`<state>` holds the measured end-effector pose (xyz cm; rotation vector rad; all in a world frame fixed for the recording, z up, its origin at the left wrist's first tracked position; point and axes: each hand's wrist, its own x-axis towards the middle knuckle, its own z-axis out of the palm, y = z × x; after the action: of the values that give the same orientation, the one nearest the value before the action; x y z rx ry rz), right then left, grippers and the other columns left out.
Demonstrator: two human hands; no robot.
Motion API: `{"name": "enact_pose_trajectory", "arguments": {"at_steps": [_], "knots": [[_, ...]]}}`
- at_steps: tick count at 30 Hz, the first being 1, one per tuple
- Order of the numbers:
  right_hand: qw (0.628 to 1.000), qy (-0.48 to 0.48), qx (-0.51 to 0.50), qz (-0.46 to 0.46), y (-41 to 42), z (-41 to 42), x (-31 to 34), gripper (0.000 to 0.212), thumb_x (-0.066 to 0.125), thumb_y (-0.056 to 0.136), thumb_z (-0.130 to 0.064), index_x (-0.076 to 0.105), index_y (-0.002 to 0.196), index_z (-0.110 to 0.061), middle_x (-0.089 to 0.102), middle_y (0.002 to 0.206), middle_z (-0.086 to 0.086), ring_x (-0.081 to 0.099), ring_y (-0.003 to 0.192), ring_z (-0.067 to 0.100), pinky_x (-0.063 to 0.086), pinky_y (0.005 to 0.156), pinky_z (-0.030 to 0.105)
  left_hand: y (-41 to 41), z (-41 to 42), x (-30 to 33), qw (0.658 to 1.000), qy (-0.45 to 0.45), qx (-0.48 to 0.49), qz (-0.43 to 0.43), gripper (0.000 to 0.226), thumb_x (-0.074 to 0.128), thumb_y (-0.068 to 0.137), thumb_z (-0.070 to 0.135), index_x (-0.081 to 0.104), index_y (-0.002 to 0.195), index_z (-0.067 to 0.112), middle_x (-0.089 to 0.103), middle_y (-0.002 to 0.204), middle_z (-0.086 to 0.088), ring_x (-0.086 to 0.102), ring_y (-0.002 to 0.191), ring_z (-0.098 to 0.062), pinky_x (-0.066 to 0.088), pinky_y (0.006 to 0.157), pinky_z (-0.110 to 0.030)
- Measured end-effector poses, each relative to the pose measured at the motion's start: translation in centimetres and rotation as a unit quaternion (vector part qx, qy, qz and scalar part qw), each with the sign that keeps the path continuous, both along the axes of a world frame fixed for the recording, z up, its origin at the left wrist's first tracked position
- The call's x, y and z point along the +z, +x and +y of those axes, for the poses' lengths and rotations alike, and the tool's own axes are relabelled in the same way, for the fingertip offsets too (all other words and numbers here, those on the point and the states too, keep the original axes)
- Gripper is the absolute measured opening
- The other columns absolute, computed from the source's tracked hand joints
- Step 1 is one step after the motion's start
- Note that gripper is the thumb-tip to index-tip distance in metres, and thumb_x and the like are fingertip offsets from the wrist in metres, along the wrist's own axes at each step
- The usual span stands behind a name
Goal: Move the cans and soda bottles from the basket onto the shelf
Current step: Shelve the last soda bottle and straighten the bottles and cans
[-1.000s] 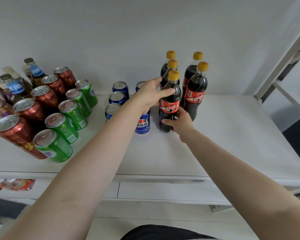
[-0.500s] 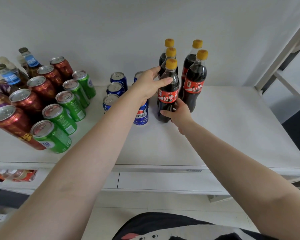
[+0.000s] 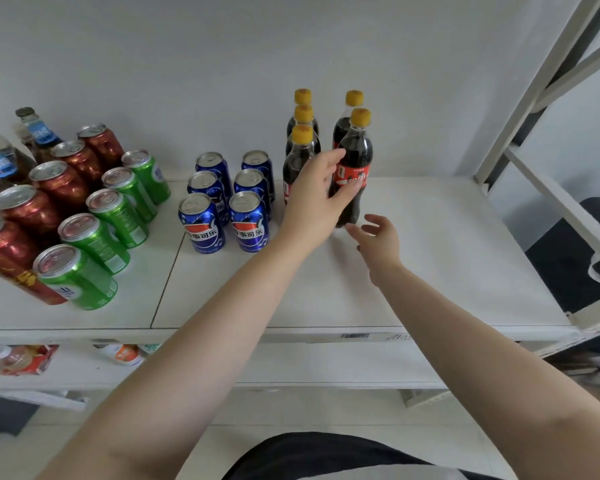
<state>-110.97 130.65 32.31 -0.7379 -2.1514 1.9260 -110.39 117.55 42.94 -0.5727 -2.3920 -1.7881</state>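
Several cola bottles with yellow caps stand in two columns at the back of the white shelf [image 3: 430, 258]. My left hand [image 3: 312, 202] reaches in front of the front-left bottle [image 3: 297, 161], its straight fingers lying against the red label of the front-right bottle [image 3: 359, 157]. My right hand [image 3: 378, 242] hovers open just right of that bottle's base and holds nothing. Blue cans [image 3: 246, 223] stand in two columns left of the bottles.
Green cans [image 3: 97, 237] and red cans [image 3: 28, 209] fill the shelf's left side, with glass bottles [image 3: 37, 133] behind them. A dark bag with a white handle [image 3: 575, 268] sits low at the right. White frame bars [image 3: 548, 188] rise at the right.
My right hand has let go of the front-left cola bottle's base and drawn back to the right. My left hand slid right from beside the blue cans to in front of the bottles.
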Motion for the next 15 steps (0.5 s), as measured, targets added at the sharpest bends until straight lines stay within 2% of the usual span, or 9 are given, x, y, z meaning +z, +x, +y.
{"name": "enact_pose_trajectory", "arguments": {"at_steps": [3,6,10,15], "knots": [[1.000,0.004,0.020,0.010,-1.3,1.3,1.3,0.069,0.074,0.081,-0.032,0.041,0.140,-0.019,0.050,0.132,0.005,0.056,0.109,0.020,0.048,0.099,0.043,-2.8,2.5,-0.3,0.995,-0.097,0.020,-0.004,0.068,0.063,0.088,0.033,0.032,0.145,0.012,0.039,0.148,-0.006,0.035,0.138,-0.016,0.028,0.113,-0.029],[0.998,0.019,0.050,0.016,-2.7,1.6,2.3,0.077,0.075,0.080,-0.033,0.035,0.145,-0.023,0.046,0.140,0.006,0.053,0.119,0.023,0.047,0.101,0.043,-5.0,4.2,0.1,0.991,-0.116,0.053,-0.030,0.069,0.060,0.087,0.037,0.032,0.143,0.009,0.041,0.143,-0.013,0.039,0.134,-0.025,0.035,0.112,-0.044],[0.997,0.024,0.074,0.011,-4.1,1.7,2.3,0.079,0.077,0.079,-0.026,0.036,0.147,-0.022,0.045,0.145,0.008,0.046,0.130,0.023,0.045,0.101,0.039,-6.7,5.6,0.4,0.984,-0.134,0.102,-0.051,0.065,0.055,0.093,0.029,0.027,0.146,0.005,0.038,0.147,-0.015,0.036,0.138,-0.028,0.032,0.113,-0.038],[0.996,0.038,0.079,0.021,-5.3,1.6,1.6,0.067,0.077,0.079,-0.021,0.047,0.139,-0.019,0.054,0.138,0.008,0.052,0.125,0.023,0.048,0.099,0.039,-7.7,6.3,0.3,0.981,-0.135,0.123,-0.063,0.053,0.052,0.095,0.025,0.035,0.142,0.006,0.049,0.139,-0.014,0.046,0.130,-0.029,0.039,0.103,-0.036]]}}
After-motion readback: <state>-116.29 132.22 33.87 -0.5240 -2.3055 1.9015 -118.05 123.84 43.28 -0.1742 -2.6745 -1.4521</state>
